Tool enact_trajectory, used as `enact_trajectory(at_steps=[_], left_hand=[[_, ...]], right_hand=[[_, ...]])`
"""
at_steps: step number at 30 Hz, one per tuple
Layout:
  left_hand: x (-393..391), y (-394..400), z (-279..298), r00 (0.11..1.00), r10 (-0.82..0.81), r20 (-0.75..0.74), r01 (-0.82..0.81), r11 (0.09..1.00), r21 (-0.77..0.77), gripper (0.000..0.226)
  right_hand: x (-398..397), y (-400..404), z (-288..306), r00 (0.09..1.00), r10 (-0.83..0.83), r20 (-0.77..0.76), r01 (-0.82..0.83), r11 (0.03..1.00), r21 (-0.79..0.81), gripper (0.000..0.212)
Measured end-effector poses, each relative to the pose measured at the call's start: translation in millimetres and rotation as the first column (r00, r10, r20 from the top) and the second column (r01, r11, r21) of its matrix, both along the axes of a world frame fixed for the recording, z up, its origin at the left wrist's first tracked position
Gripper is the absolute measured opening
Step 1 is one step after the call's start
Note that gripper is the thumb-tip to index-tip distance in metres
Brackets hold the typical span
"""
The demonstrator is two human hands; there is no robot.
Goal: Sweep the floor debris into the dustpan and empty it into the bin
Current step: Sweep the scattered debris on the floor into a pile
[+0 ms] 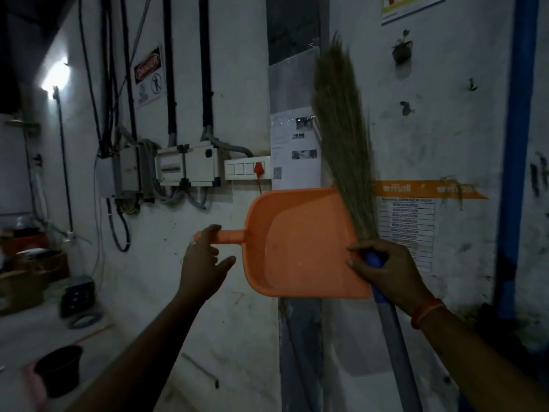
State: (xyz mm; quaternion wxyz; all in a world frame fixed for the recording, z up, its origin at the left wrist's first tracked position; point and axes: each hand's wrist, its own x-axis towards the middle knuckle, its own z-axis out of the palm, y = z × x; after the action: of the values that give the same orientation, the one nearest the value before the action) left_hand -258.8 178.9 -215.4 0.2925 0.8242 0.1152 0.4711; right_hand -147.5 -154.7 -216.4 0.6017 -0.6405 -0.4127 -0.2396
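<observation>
Holding both tools up against the wall, I have swept nothing that shows here. My right hand (pixel 386 269) grips the broom (pixel 344 138) at the blue collar, bristles upward. My left hand (pixel 205 257) touches the end of the dustpan (pixel 297 242) handle, fingers loosely spread rather than clamped; what else supports the pan, I cannot tell. The pan looks empty. A dark bucket (pixel 59 370) stands on the floor at lower left, possibly the bin. Sweeping, collecting and emptying all appear outstanding.

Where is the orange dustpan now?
In the head view, the orange dustpan is centre frame, before the white wall, between the left hand at its handle and the broom.
</observation>
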Motion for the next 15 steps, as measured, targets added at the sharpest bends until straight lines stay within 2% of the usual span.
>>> enact_trajectory(at_steps=[2,4,6,7,10,13,15], left_hand=[[-1,8,-2,0.983,0.168,-0.076,-0.152,0.972,0.18,0.061],[-2,16,-1,0.938,0.331,-0.105,-0.272,0.889,0.369,0.037],[-5,18,4,0.899,0.423,-0.109,-0.31,0.794,0.524,0.02],[-7,19,6,0.894,0.436,-0.098,-0.307,0.758,0.576,0.019],[-13,22,10,0.92,0.381,-0.09,-0.23,0.711,0.664,0.032],[-18,29,12,0.948,0.197,-0.251,0.027,0.736,0.677,0.036],[-22,32,13,0.931,0.054,-0.36,0.193,0.766,0.614,0.034]], right_hand=[[1,-1,-1,1.0,0.011,0.008,-0.011,1.0,-0.012,0.032],[3,-1,-3,1.0,0.017,0.009,-0.016,0.999,-0.031,0.036],[6,-1,-5,1.0,0.016,0.01,-0.016,0.999,-0.052,0.038],[8,-2,-6,1.0,0.014,0.012,-0.014,0.998,-0.063,0.038],[15,-8,-8,1.0,0.019,-0.006,-0.02,0.997,-0.08,0.035],[22,-16,-9,1.0,0.008,-0.017,-0.01,0.992,-0.127,0.033],[27,-20,-11,1.0,0.006,-0.023,-0.009,0.988,-0.155,0.034]])
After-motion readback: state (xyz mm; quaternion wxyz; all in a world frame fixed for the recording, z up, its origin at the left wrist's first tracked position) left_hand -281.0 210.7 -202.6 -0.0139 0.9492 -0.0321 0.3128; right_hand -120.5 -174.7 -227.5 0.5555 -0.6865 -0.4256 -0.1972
